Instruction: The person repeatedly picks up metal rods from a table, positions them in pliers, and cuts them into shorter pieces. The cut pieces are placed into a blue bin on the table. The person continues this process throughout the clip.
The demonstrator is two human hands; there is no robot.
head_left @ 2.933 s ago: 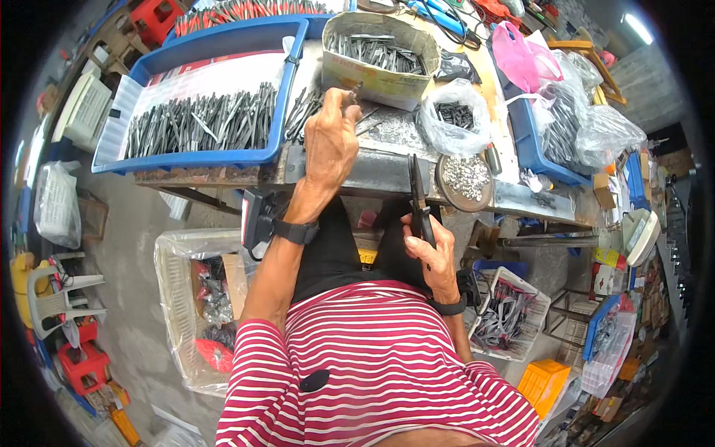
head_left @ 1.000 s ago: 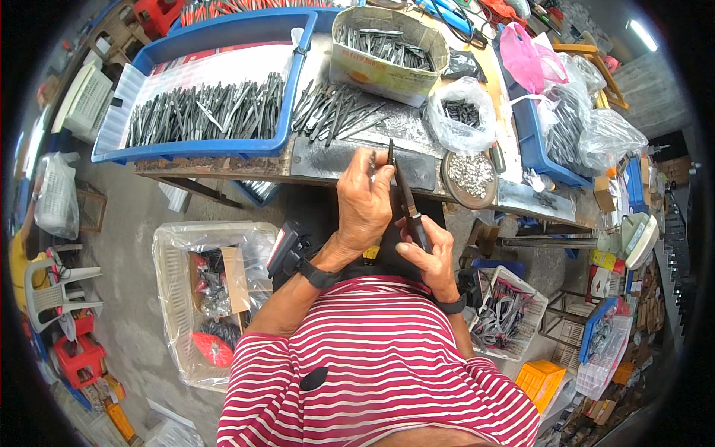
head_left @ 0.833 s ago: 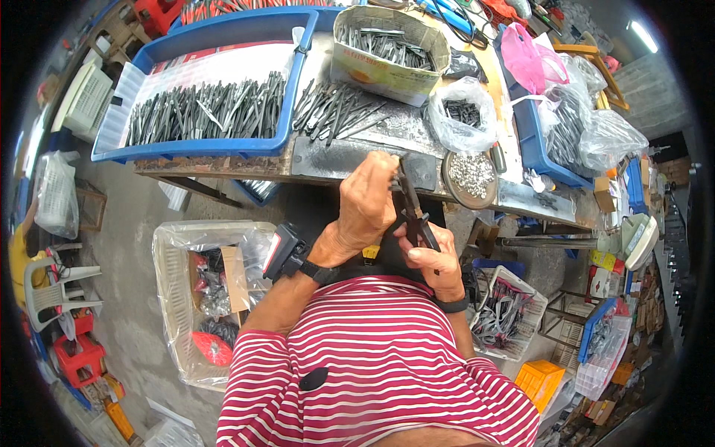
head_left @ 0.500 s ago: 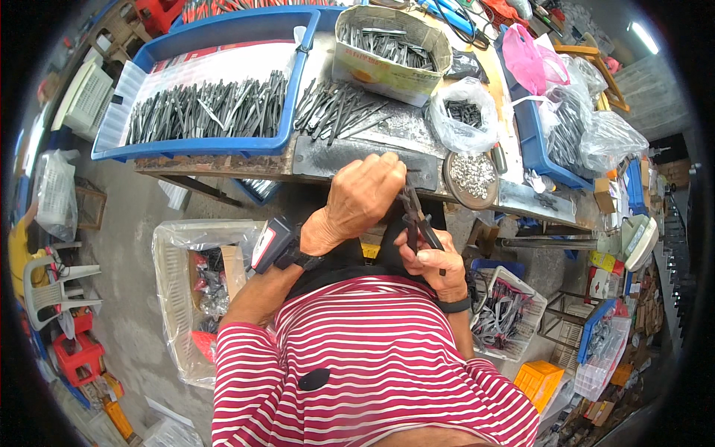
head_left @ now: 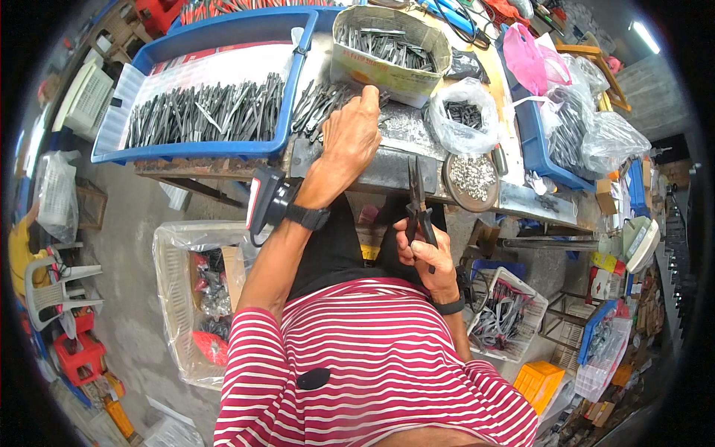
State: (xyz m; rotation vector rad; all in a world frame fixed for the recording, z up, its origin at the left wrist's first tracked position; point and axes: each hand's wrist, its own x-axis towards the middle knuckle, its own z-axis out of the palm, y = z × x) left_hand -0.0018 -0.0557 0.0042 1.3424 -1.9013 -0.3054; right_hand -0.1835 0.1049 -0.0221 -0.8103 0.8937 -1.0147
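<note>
My right hand [head_left: 432, 254] grips long-nose pliers [head_left: 418, 203] with black handles. Their jaws point away from me, slightly apart, with nothing visible between them. My left hand [head_left: 350, 135] reaches over the bench beside a loose pile of thin dark metal strips [head_left: 316, 110]. Its fingers are curled together, knuckles up; the fingertips are hidden, so I cannot make out what they hold. Just beyond that hand stands a cut-open carton [head_left: 387, 77] with more strips in it. A round dish [head_left: 471, 181] of small shiny metal pieces lies right of the pliers.
A large blue tray [head_left: 194, 147] of strips sits on the left. Right of the carton are an open plastic bag [head_left: 465, 138] and a blue bin [head_left: 532, 141] with bagged strips. Lined crates flank me below: one left [head_left: 167, 298], one right [head_left: 532, 313].
My left hand has left the pliers' tip and moved away from me to the strip pile. The pliers now point more upright, with their jaws in plain view.
</note>
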